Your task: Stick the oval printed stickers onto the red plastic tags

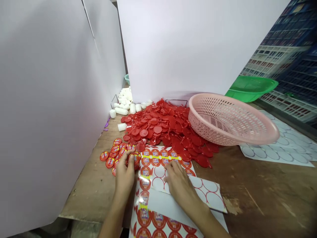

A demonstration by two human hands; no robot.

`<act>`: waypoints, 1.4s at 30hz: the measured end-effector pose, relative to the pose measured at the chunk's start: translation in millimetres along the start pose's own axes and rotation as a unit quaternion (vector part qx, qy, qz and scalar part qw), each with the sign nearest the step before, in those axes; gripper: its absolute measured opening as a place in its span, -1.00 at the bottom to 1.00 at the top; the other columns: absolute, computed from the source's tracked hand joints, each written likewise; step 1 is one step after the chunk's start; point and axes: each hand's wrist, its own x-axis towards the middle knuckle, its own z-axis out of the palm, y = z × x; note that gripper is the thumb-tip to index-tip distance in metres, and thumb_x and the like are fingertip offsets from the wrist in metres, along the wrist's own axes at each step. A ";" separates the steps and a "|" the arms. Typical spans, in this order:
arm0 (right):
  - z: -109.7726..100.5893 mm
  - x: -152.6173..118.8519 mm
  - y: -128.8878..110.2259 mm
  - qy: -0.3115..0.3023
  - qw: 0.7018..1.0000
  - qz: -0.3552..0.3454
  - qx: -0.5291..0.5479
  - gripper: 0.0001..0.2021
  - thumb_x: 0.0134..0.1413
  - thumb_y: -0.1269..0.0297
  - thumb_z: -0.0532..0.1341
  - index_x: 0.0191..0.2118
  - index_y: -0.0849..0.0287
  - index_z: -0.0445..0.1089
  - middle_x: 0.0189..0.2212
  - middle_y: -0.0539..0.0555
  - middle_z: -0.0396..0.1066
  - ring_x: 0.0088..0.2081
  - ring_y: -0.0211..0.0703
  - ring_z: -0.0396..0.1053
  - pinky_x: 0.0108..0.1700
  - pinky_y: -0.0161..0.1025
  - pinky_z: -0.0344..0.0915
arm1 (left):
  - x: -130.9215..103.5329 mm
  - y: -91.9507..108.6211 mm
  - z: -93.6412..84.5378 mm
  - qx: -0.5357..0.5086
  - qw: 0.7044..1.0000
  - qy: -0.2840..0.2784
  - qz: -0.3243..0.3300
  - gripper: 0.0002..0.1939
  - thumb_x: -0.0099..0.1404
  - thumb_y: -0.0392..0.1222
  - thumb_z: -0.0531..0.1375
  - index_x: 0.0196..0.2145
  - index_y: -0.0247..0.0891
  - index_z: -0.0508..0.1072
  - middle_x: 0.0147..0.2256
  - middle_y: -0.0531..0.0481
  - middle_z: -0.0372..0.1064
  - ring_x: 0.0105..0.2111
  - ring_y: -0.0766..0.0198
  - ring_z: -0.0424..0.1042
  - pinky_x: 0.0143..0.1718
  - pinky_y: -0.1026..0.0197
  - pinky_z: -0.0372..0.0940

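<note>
My left hand (125,168) is at the right side of a small heap of red discs with printed labels (115,150), its thumb and fingers closed around one or more of them. Beside it lies a sheet of round red printed stickers (146,183). Across that sheet rests a white backing strip with empty circle outlines (206,190). My right hand (179,180) is on this strip, fingers curled over its upper edge and thumb close to them; its palm hides part of the strip and sheet.
Behind the sheet rises a large pile of plain red disc pieces (158,122). White cylindrical pieces (122,105) sit at the back left. A pink basket (230,119) stands right of the pile, near more used backing sheets (279,152). White panels (173,49) border the table.
</note>
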 end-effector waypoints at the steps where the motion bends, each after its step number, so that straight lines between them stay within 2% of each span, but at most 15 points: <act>1: -2.5 3.1 -2.2 -0.003 0.999 -0.002 -0.042 -0.74 -0.13 0.63 0.09 -0.33 0.15 0.33 -0.26 0.23 0.36 -0.19 0.11 0.31 -0.15 0.01 0.24 | 9.4 1.9 -5.7 0.097 0.994 0.012 0.049 -0.72 0.20 -0.09 0.20 -0.16 -0.22 0.54 -0.09 -0.19 0.45 0.02 -0.05 0.34 0.11 -0.12 0.19; 3: -12.7 12.5 -5.5 -0.012 0.999 0.012 -0.045 -0.75 -0.13 0.63 0.09 -0.35 0.13 0.28 -0.36 0.18 0.37 -0.26 0.08 0.32 -0.20 -0.05 0.22 | 11.9 6.5 -10.8 0.229 0.965 0.019 0.130 -0.63 0.26 -0.10 0.14 -0.01 -0.21 0.47 0.08 -0.21 0.33 0.18 -0.09 0.16 0.22 -0.24 -0.02; 5: -29.8 24.7 -6.9 -0.006 0.998 0.043 0.046 -0.77 -0.05 0.56 0.06 -0.26 0.11 0.22 -0.46 0.07 0.35 -0.37 -0.03 0.32 -0.30 -0.16 0.20 | -7.6 10.9 -7.4 0.232 0.955 -0.025 0.181 -0.56 0.31 -0.10 0.10 0.12 -0.17 0.36 0.14 -0.19 0.28 0.20 -0.04 0.15 0.24 -0.19 -0.02; 9: -70.0 44.8 -11.1 0.067 0.951 0.101 0.283 -0.83 -0.02 0.34 0.09 -0.23 0.10 0.21 -0.46 -0.02 0.29 -0.44 -0.17 0.28 -0.39 -0.26 0.19 | -65.7 15.9 9.3 0.176 0.915 -0.255 0.258 -0.45 0.34 -0.12 0.05 0.27 -0.04 0.15 0.26 -0.12 0.15 0.25 -0.04 0.12 0.23 -0.10 0.02; 12: -91.8 45.8 -18.8 0.018 0.871 0.180 0.458 -0.77 -0.08 0.25 0.13 -0.23 0.15 0.32 -0.45 0.03 0.34 -0.46 -0.18 0.28 -0.42 -0.25 0.21 | -81.5 21.4 12.9 0.188 0.872 -0.371 0.260 -0.43 0.30 -0.17 0.08 0.26 0.00 0.18 0.30 -0.10 0.03 0.31 -0.14 -0.06 0.25 -0.25 -0.15; 15: -103.6 33.9 -22.0 -0.024 0.845 0.172 0.506 -0.63 -0.11 0.21 0.21 -0.10 0.15 0.38 -0.34 0.10 0.43 -0.37 -0.11 0.36 -0.32 -0.18 0.29 | -76.8 28.8 3.0 0.094 0.926 -0.342 0.129 -0.55 0.23 -0.10 0.15 0.08 -0.02 0.44 0.18 -0.10 0.27 0.28 -0.15 0.04 0.27 -0.19 -0.12; 19: -107.5 12.5 -11.5 0.072 0.940 0.089 0.320 -0.75 -0.08 0.13 0.26 -0.24 0.08 0.49 -0.29 0.10 0.44 -0.22 -0.02 0.35 -0.18 -0.11 0.27 | -71.6 31.4 -14.2 -0.003 0.970 -0.245 -0.005 -0.62 0.19 0.04 0.18 -0.10 -0.12 0.58 -0.11 -0.14 0.54 0.07 -0.17 0.37 0.10 -0.05 0.23; 23: -103.5 0.8 6.7 0.051 0.989 0.105 0.092 -0.86 -0.09 0.13 0.29 -0.41 0.02 0.55 -0.43 0.08 0.40 -0.24 0.03 0.31 -0.14 -0.04 0.18 | -65.9 21.3 -17.3 -0.113 0.956 -0.177 -0.206 -0.62 0.06 0.03 0.31 -0.22 -0.25 0.57 -0.36 -0.12 0.58 -0.23 -0.08 0.54 -0.10 -0.02 0.38; 26: -97.1 -0.9 23.1 -0.025 0.995 0.089 0.029 -0.87 -0.05 0.18 0.28 -0.50 0.07 0.50 -0.39 0.08 0.42 -0.21 0.02 0.31 -0.15 -0.11 0.14 | -56.6 10.7 -17.5 -0.103 0.922 -0.222 -0.299 -0.58 0.04 0.10 0.31 -0.29 -0.31 0.53 -0.44 -0.13 0.54 -0.36 -0.04 0.54 -0.23 -0.04 0.40; 28: -90.5 -0.8 34.0 -0.097 0.990 0.076 0.062 -0.81 0.07 0.24 0.17 -0.50 0.13 0.42 -0.43 0.05 0.41 -0.31 -0.08 0.32 -0.25 -0.20 0.13 | -50.2 6.9 -19.7 0.030 0.947 -0.215 -0.236 -0.57 0.03 0.14 0.29 -0.32 -0.32 0.50 -0.42 -0.16 0.51 -0.35 -0.07 0.51 -0.25 -0.07 0.39; 30: -82.4 -1.4 42.4 -0.156 0.981 0.077 0.085 -0.76 0.14 0.29 0.08 -0.53 0.15 0.32 -0.54 0.01 0.35 -0.42 -0.16 0.28 -0.34 -0.25 0.08 | -46.4 7.3 -19.9 0.196 0.969 -0.134 -0.069 -0.60 0.08 0.09 0.27 -0.26 -0.29 0.47 -0.29 -0.19 0.49 -0.23 -0.09 0.47 -0.15 -0.11 0.35; 32: -73.8 -3.0 46.6 -0.171 0.979 0.078 0.073 -0.73 0.16 0.31 0.05 -0.56 0.16 0.23 -0.57 -0.01 0.30 -0.45 -0.18 0.24 -0.38 -0.27 0.03 | -46.5 10.6 -13.3 0.290 0.945 -0.100 0.116 -0.63 0.21 -0.02 0.19 -0.08 -0.25 0.42 -0.07 -0.22 0.42 -0.02 -0.07 0.37 0.02 -0.12 0.23; 34: -66.2 -5.4 47.0 -0.170 0.982 0.065 0.055 -0.72 0.19 0.31 0.03 -0.56 0.15 0.18 -0.57 -0.02 0.28 -0.44 -0.18 0.23 -0.37 -0.27 0.02 | -49.0 13.8 1.2 0.323 0.897 -0.184 0.237 -0.62 0.31 -0.15 0.10 0.08 -0.19 0.32 0.08 -0.18 0.32 0.11 0.00 0.25 0.13 -0.12 0.09; 38: -57.5 -6.5 47.3 -0.139 0.989 0.031 0.042 -0.70 0.25 0.28 0.00 -0.51 0.15 0.24 -0.51 0.01 0.34 -0.38 -0.15 0.26 -0.31 -0.24 0.08 | -50.2 10.3 34.9 0.371 0.815 -0.369 0.251 -0.71 0.38 -0.29 -0.02 -0.03 -0.13 0.38 -0.16 -0.07 0.41 -0.16 0.13 0.36 -0.01 -0.04 0.16; 42: -54.0 5.4 57.3 0.062 0.995 0.024 -0.068 -0.88 0.21 0.32 0.10 -0.25 0.17 0.38 -0.24 0.13 0.41 -0.17 -0.02 0.28 -0.15 -0.13 0.12 | -47.7 -2.7 48.7 0.393 0.804 -0.382 0.229 -0.73 0.39 -0.33 -0.06 -0.18 -0.18 0.43 -0.28 -0.06 0.37 -0.26 0.13 0.30 -0.19 0.04 0.20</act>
